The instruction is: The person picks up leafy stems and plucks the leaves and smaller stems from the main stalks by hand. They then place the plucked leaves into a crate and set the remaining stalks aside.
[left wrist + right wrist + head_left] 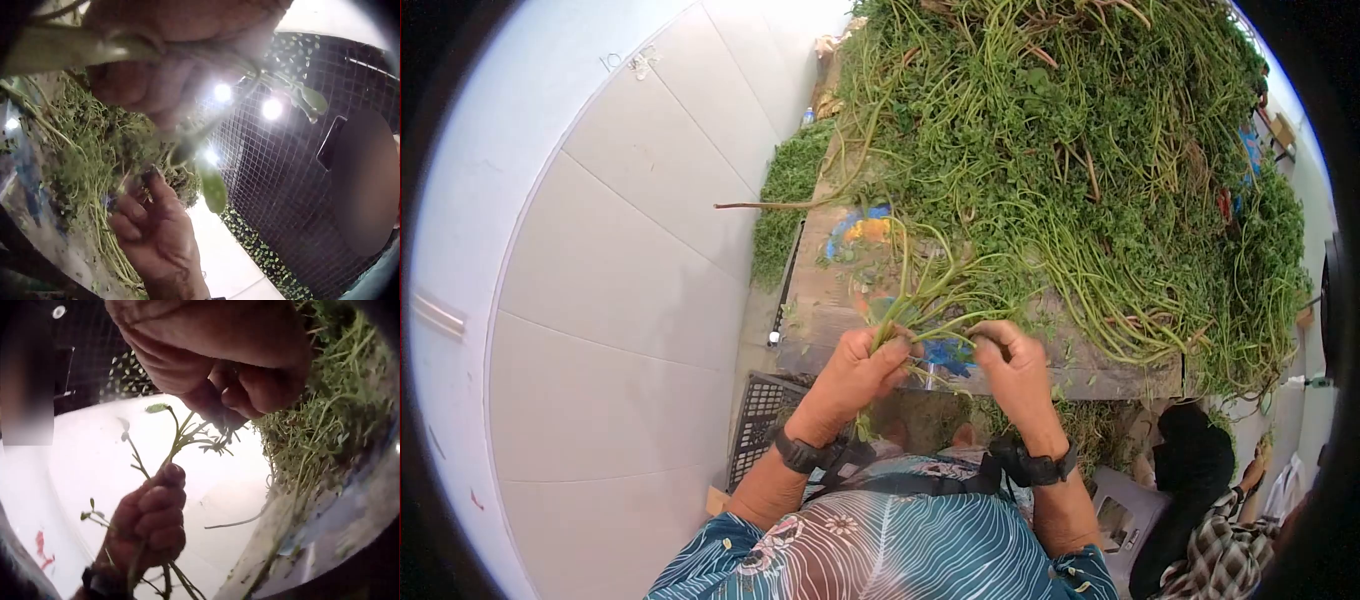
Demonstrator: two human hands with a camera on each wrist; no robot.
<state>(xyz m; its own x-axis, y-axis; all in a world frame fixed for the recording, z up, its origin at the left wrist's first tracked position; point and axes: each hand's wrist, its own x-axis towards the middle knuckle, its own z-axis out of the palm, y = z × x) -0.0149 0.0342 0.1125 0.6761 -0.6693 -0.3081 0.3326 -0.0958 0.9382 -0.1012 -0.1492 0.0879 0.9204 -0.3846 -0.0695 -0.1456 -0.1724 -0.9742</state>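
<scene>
My left hand (865,365) grips a bunch of green leafy stems (910,290) near the table's front edge. In the right wrist view the fist of the left hand (153,519) is closed round the stems, with small leaves and stem ends sticking out on both sides. My right hand (1012,358) is just to the right, thumb and forefinger pinched together on a thin leafy stem (212,447) of the bunch. Seen from the left wrist, the right hand (159,231) has its fingers curled, with leaves (214,190) hanging close by.
A large heap of leafy stems (1050,150) covers most of the wooden table (810,300). One long brown stem (765,206) juts past its left edge. A black plastic crate (765,405) stands below left, beside the white wall (620,350). A grey plastic stool (1125,510) and another person's dark clothing (1195,450) are at right.
</scene>
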